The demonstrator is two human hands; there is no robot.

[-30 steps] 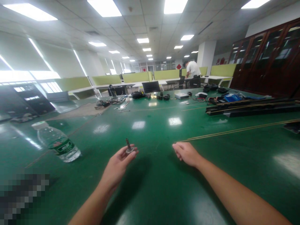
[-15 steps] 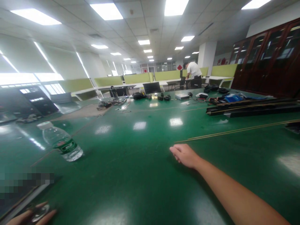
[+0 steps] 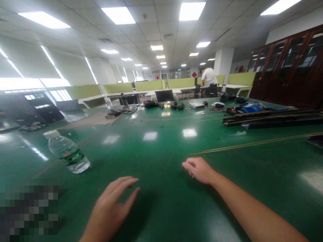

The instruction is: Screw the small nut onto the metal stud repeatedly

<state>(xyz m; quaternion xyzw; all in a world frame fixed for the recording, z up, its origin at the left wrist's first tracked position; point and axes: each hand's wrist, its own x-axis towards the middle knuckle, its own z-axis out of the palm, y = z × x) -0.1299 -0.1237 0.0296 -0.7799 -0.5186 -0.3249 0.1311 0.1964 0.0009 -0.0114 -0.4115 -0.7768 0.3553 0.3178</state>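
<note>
My left hand (image 3: 114,201) hovers over the green tabletop (image 3: 161,208) at lower centre. Its thumb and fingers are spread, with nothing between them. To the right, my right hand (image 3: 198,169) rests on the table with its fingers curled into a loose fist; whatever it may hold is hidden. Just beyond that fist lie the tips of thin brass-coloured rods (image 3: 227,147). A clear water bottle (image 3: 68,153) with a green label and white cap stands left of my left hand, looking tilted at the frame's edge. A pixelated dark object (image 3: 30,206) lies at lower left.
Black metal channels (image 3: 272,119) lie at the right, with a blue packet (image 3: 251,108) behind them. Cables and small devices (image 3: 176,106) line the far edge, near a white box (image 3: 196,105). A person (image 3: 209,79) bends over a desk farther back. Wooden cabinets (image 3: 290,70) stand right.
My left hand has moved from the lower-left corner rightward to lower centre. The shiny round thing seen at its fingers before is no longer in them. My right hand stays in place.
</note>
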